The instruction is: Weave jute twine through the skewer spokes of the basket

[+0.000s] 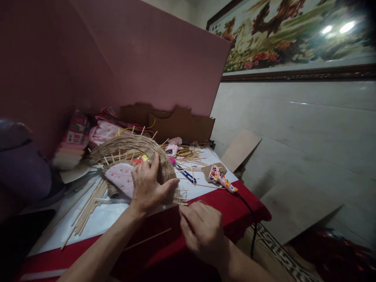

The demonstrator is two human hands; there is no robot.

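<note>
A curved woven twine band [129,144] stands on the table, with thin wooden sticks poking out of its edge. My left hand [148,187] lies against it, index finger pointing up and thumb stretched to the right. Under that hand's other fingers is a pink polka-dot fabric piece [120,178]. My right hand [202,227] is closed in a pinch at the band's near right end, beside a protruding stick tip [183,203]. A thin strand of twine shows near its fingers; most of what they hold is hidden.
Loose wooden sticks [92,205] lie at left. A blue utility knife [187,175] and a flower-patterned glue gun [223,179] with a black cord lie at right. Behind stand cut cardboard [182,127] and pink fabric [107,132]. A red cloth [249,203] covers the table edge.
</note>
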